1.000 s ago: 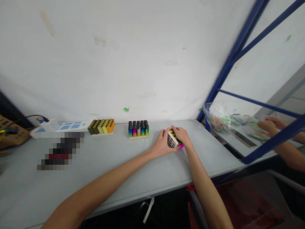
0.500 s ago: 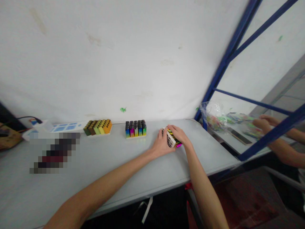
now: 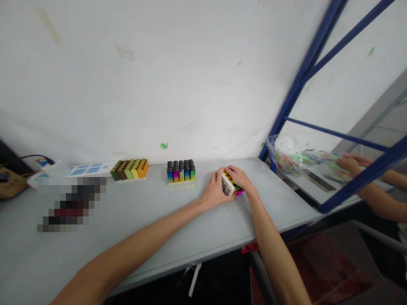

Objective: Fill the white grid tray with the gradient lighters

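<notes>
My left hand [image 3: 213,191] grips the near left side of a white tray [image 3: 228,186] that is tilted on its side, its holed face toward me. Bright lighters [image 3: 239,191], yellow and magenta, show behind the tray. Over their far right side my right hand [image 3: 238,177] is wrapped. To the left, a tray of shiny multicoloured lighters [image 3: 181,173] stands upright on the grey table. Farther left is another tray with green, brown, yellow and orange lighters [image 3: 131,170].
A power strip [image 3: 89,168] lies along the wall, beside a blurred patch [image 3: 73,203] on the table [image 3: 152,237]. A blue metal frame [image 3: 294,93] rises at the right. Beyond it are plastic bags [image 3: 288,159] and another person's arms [image 3: 378,190].
The held tray and both hands have shifted very slightly, and a little more of the lighters' colours shows between my hands.
</notes>
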Demonstrator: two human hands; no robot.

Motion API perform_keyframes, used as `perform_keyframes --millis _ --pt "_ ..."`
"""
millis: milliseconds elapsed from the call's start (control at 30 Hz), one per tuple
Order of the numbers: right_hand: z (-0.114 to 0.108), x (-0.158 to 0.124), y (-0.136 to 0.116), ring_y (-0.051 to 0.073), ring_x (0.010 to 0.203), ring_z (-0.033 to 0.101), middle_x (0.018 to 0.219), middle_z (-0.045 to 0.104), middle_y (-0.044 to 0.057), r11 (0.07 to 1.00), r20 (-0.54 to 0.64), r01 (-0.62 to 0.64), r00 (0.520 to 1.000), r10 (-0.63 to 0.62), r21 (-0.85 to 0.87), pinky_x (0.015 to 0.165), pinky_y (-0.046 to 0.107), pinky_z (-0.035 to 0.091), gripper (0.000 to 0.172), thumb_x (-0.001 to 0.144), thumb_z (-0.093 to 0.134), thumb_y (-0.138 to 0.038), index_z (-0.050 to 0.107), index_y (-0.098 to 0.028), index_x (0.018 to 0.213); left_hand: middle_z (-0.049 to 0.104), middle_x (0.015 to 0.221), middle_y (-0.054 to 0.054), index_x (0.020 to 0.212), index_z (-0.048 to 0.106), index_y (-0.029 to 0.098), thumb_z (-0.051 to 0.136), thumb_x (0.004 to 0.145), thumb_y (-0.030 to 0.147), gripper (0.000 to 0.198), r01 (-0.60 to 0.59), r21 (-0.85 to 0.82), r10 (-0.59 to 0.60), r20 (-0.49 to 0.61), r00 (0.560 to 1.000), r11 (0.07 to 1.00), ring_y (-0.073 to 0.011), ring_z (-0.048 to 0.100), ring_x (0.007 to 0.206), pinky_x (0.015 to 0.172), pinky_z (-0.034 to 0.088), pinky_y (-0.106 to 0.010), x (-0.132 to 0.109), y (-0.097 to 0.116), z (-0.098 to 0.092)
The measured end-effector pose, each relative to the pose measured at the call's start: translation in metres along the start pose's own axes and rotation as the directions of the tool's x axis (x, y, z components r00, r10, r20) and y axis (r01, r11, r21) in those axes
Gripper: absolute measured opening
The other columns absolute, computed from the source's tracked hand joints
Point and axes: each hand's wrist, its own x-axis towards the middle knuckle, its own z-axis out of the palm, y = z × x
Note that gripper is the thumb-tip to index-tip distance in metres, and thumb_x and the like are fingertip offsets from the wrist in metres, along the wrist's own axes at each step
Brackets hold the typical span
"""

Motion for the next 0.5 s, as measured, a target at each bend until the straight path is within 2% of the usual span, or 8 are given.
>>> perform_keyframes --millis 233,500 --pt "-0.006 0.003 0.013 0.019 0.087 0.063 0.095 0.074 0.002 0.993 -0.017 0.056 0.998 -0.054 0.103 0.082 0.029 0.044 0.039 0.091 0.046 -0.051 0.071 -0.022 0.088 0.032 0.146 -0.018 0.158 0.009 0.021 0.086 0.062 0.04 0.124 0.011 -0.031 -0.011 0.02 1.0 0.999 -0.0369 0.044 0.133 0.114 0.038 -0.05 -0.001 0.0 -0.001" --pt "-0.013 0.006 0.042 0.024 0.085 0.065 0.086 0.075 0.005 0.992 -0.117 0.019 0.993 -0.004 0.124 0.08 0.031 0.046 0.042 0.085 0.048 -0.05 0.075 -0.018 0.082 0.03 0.148 -0.019 0.158 0.01 0.02 0.085 0.062 0.042 0.124 0.006 -0.034 -0.005 0.008 1.0 0.999 -0.0382 0.041 0.136 0.114 0.037 -0.051 -0.001 0.0 -0.001"
